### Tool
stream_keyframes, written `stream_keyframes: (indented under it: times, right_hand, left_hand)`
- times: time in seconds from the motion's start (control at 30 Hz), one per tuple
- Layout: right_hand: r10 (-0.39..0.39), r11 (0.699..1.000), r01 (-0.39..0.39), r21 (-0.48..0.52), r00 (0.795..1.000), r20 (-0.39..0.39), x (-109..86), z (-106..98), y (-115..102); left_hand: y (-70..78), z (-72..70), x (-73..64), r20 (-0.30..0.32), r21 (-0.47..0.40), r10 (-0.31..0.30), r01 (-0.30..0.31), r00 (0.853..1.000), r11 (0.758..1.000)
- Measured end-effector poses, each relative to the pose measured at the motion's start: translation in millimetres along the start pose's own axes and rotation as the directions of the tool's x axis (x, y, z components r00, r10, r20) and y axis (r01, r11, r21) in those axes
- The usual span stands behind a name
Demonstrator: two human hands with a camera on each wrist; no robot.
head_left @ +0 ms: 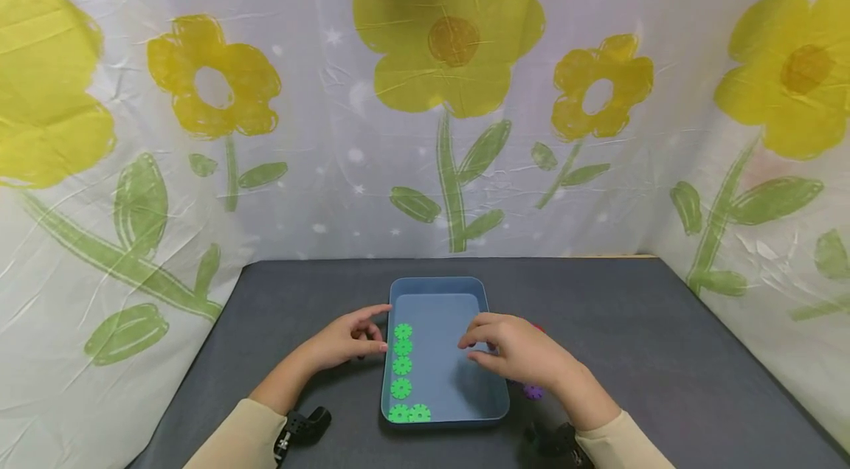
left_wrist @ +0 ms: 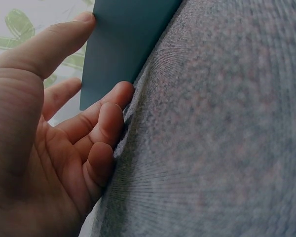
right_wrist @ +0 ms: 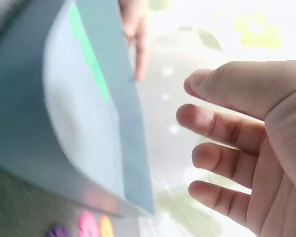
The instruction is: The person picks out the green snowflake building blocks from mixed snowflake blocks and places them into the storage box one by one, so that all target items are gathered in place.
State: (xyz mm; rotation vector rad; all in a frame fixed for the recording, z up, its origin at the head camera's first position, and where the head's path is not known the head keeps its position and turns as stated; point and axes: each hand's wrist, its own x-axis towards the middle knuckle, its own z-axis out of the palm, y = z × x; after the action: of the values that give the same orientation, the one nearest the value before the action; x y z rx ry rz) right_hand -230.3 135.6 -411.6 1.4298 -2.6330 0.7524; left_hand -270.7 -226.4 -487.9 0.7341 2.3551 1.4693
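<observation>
A blue rectangular tray [head_left: 446, 380] lies on the dark table. Inside it, several green notched plastic discs [head_left: 401, 366] form a column along the left wall, with one more beside the lowest in the near corner. My left hand [head_left: 348, 340] is at the tray's left side, its thumb and index fingertips at the outer wall. In the left wrist view its other fingers curl loosely by the grey cloth, holding nothing. Over the tray's right half hovers my right hand [head_left: 514, 351], fingers bent loosely and apart from the thumb; nothing is between them in the right wrist view.
To the tray's right lie a purple disc [head_left: 533, 392] and a red piece [head_left: 538, 327], partly hidden by the right hand. Pink [right_wrist: 88, 224] and orange [right_wrist: 106, 227] pieces show there in the right wrist view. A flowered curtain [head_left: 319, 159] stands behind the table.
</observation>
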Motion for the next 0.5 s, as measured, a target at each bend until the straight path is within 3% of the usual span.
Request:
stream_keyframes:
  times: [0.23,0.5]
  right_hand:
    - [0.128,0.989,-0.13,-0.07,0.991,-0.027,-13.1,-15,20]
    - [0.283,0.957,-0.282,-0.072,0.959,0.005,-22.0,-15,49]
  left_hand:
    - [-1.2,0.0,0.6,0.001,0.017,-0.003,0.003,1.0,1.0]
    - [-3.4,-0.9,1.7,0.001,0.015,-0.012,0.012,1.0,1.0]
